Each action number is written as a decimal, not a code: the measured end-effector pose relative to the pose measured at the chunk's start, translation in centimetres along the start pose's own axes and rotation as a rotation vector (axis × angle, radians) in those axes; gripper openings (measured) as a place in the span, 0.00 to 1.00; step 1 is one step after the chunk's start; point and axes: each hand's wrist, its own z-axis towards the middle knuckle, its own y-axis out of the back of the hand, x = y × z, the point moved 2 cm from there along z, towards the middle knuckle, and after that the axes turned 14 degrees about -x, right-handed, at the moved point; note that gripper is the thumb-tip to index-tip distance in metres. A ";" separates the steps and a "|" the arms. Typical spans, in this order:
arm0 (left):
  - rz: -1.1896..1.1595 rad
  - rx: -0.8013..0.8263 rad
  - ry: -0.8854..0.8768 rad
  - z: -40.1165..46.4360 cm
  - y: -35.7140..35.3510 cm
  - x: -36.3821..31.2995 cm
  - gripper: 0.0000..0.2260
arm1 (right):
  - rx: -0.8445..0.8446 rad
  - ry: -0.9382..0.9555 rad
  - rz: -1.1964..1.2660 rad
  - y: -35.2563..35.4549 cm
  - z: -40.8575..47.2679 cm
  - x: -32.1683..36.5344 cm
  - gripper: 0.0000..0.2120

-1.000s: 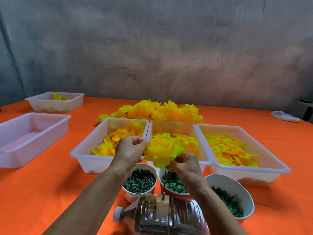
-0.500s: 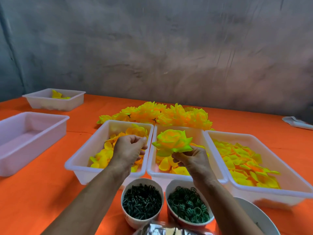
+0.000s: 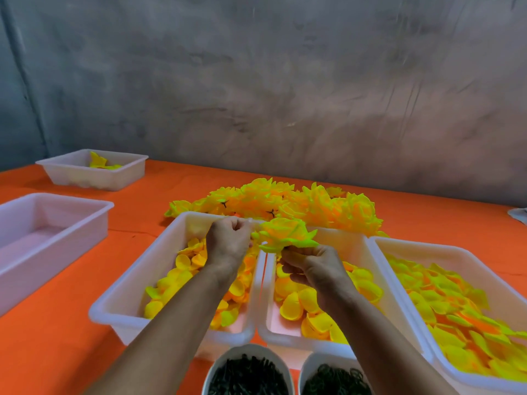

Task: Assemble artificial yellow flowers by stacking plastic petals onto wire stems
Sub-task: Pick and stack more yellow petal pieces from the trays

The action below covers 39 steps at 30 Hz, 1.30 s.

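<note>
A finished-looking yellow flower (image 3: 286,233) is held up over the white petal trays. My right hand (image 3: 315,267) pinches it from underneath; the stem is hidden by the fingers. My left hand (image 3: 229,240) is curled into a fist just left of the flower, its fingertips at the flower's left edge; whether it holds anything cannot be told. Below lie three trays of loose yellow petals: left tray (image 3: 134,292), middle tray (image 3: 358,246), right tray (image 3: 445,253). A heap of assembled yellow flowers (image 3: 285,202) lies behind the trays.
Two white cups with dark green parts, left cup (image 3: 246,369) and right cup (image 3: 332,374), stand at the near edge. A large white tray (image 3: 94,208) sits at the left, a smaller one (image 3: 71,169) with a few petals behind it. The orange table (image 3: 57,337) ends at a grey wall.
Both hands carried the flower farther out over the trays. The view tilted up, so the clear bottle and the third bowl dropped out of sight.
</note>
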 end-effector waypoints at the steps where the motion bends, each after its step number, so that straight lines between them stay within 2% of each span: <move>1: -0.007 -0.024 -0.008 0.6 -0.4 0.1 0.11 | 0.001 -0.003 -0.002 -0.3 0.6 0.2 0.07; 8: -0.042 -0.180 -0.018 3.7 -1.5 2.9 0.14 | 0.025 -0.104 0.025 -2.6 4.5 1.4 0.04; 14: -0.081 -0.238 0.081 5.1 -1.6 4.6 0.14 | 0.040 -0.271 0.160 -6.5 8.3 1.8 0.06; 21: -0.058 -0.277 0.113 5.8 -1.0 5.8 0.16 | 0.065 -0.363 0.243 -12.1 13.1 2.7 0.09; 24: -0.052 -0.299 0.106 6.0 -0.9 5.9 0.15 | 0.082 -0.321 0.227 -14.0 15.0 4.1 0.09; 27: -0.051 -0.286 0.109 5.9 -0.8 6.0 0.15 | 0.135 -0.292 0.211 -15.3 16.4 5.0 0.05; 31: -0.030 -0.306 0.137 6.0 -0.2 6.0 0.16 | 0.099 -0.221 0.000 -15.3 14.9 4.3 0.04; 33: -0.046 -0.308 0.152 6.2 0.0 5.9 0.16 | 0.144 -0.167 -0.056 -13.9 13.1 3.3 0.05; 36: -0.114 -0.349 0.192 6.5 0.6 5.5 0.16 | 0.248 0.000 -0.284 -10.5 10.3 1.5 0.04; 39: -0.170 -0.422 0.240 6.9 1.5 5.6 0.15 | 0.270 0.222 -0.481 -8.1 8.6 -0.1 0.06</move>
